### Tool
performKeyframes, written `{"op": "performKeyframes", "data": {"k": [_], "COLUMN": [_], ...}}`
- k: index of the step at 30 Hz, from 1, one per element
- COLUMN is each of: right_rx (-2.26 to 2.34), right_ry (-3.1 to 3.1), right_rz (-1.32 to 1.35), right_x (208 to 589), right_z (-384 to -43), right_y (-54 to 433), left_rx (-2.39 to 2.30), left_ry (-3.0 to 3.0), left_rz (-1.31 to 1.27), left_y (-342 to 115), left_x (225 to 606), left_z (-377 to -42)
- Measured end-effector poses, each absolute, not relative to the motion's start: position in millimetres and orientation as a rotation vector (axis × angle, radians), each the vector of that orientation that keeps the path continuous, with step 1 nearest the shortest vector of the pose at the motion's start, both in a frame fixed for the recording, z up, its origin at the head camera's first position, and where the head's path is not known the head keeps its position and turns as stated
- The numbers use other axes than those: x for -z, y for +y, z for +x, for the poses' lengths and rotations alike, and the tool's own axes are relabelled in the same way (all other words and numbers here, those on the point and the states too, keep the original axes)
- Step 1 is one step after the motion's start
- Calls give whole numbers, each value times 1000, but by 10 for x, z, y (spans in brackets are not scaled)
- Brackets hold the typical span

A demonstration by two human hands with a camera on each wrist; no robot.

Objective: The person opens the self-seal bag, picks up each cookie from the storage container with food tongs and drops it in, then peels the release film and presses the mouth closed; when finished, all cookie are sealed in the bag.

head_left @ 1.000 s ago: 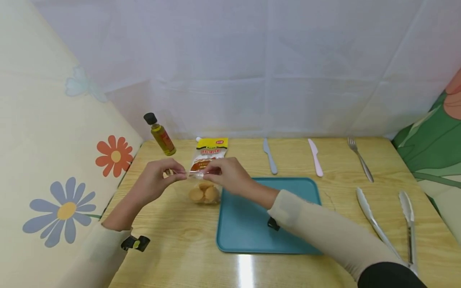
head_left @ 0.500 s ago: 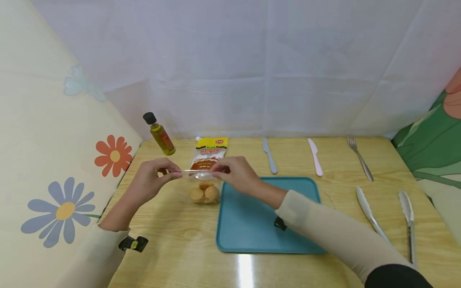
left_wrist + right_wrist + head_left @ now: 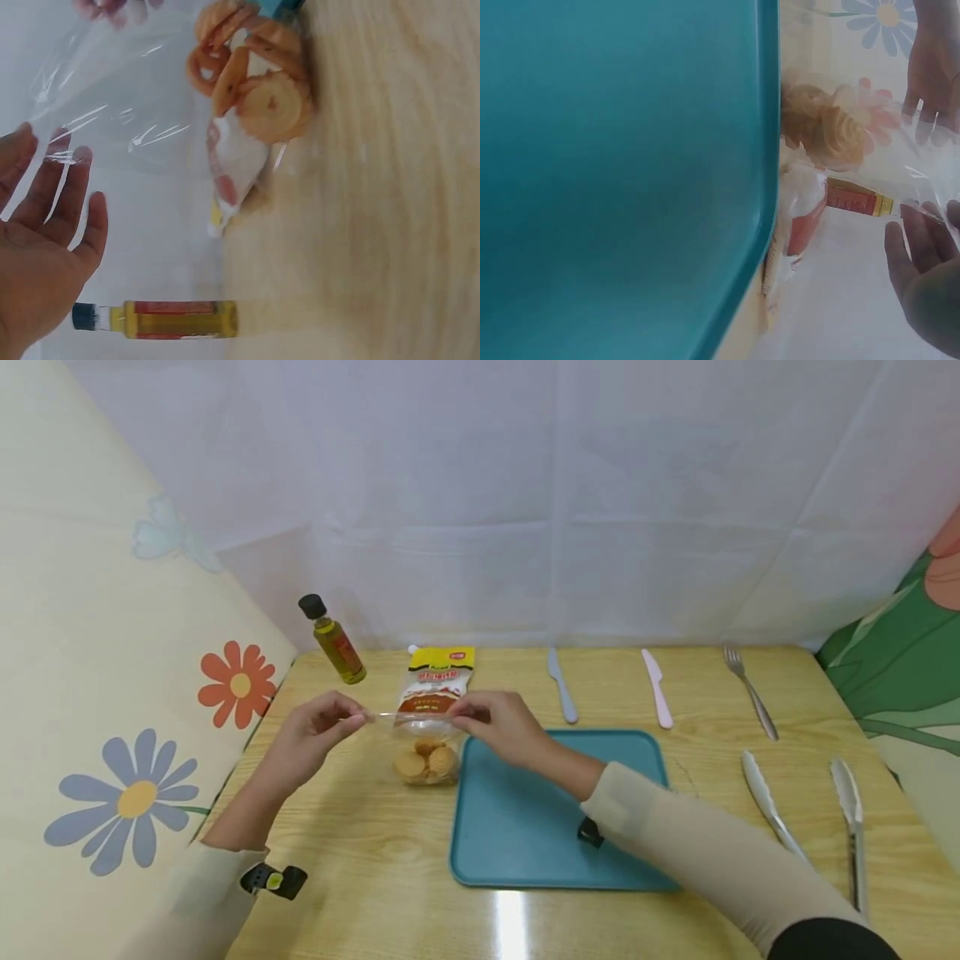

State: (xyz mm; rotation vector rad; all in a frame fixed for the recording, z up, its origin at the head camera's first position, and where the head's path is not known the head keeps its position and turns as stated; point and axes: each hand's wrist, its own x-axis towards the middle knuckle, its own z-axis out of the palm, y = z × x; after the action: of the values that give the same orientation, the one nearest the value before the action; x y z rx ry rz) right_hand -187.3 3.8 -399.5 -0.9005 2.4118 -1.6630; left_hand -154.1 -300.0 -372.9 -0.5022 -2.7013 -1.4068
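A clear plastic bag point(image 3: 142, 112) with several round, golden-brown pastry shells point(image 3: 426, 762) at its bottom stands on the table, left of the teal tray point(image 3: 555, 868). My left hand point(image 3: 311, 739) pinches the left end of the bag's top edge between thumb and fingertips. At the other end, my right hand point(image 3: 498, 727) pinches the same edge, its forearm reaching over the tray. Between the two hands the edge runs taut and nearly level. Behind the bag lies a printed packet point(image 3: 438, 681) in yellow, white and red-brown, partly covered by it in the head view.
A small bottle of yellow oil point(image 3: 337, 647) with a black cap stands at the back left. Rightward lie a grey-blue knife point(image 3: 562, 687), a pink knife point(image 3: 657, 689) and a fork point(image 3: 752, 693). Metal tongs point(image 3: 855, 827) lie at the right, partly behind my right sleeve.
Both hands have moved apart, left hand leftward and right hand rightward, stretching the bag's top edge wider between them. The pastry shells shifted slightly in the bag.
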Motion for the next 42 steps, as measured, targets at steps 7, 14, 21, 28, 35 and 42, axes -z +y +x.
{"op": "performKeyframes", "data": {"k": [7, 14, 21, 28, 35, 42], "right_rx": [1842, 1903, 1959, 1977, 2011, 1961], "right_ry": [2111, 1867, 1535, 1372, 1548, 1695], "right_rz": [-781, -775, -605, -325, -178, -106], "right_x": [4080, 4067, 4115, 4209, 4372, 4439], "right_z": [-1795, -1608, -1287, -1196, -1427, -1684], "right_y": [-3, -30, -138, -224, -292, -349], "left_rx": [2186, 2556, 3167, 3450, 3088, 2520], "left_ry": [-2436, -2375, -2165, -2000, -2419, -2843], "left_rz": [-723, -825, -734, -689, -216, 144], "left_y": [-3017, -3053, -3142, -3187, -3151, -3115], "left_x": [3868, 3785, 3710, 3859, 4078, 4219], "left_z": [-1512, -1383, -1171, -1153, -1385, -1604]}}
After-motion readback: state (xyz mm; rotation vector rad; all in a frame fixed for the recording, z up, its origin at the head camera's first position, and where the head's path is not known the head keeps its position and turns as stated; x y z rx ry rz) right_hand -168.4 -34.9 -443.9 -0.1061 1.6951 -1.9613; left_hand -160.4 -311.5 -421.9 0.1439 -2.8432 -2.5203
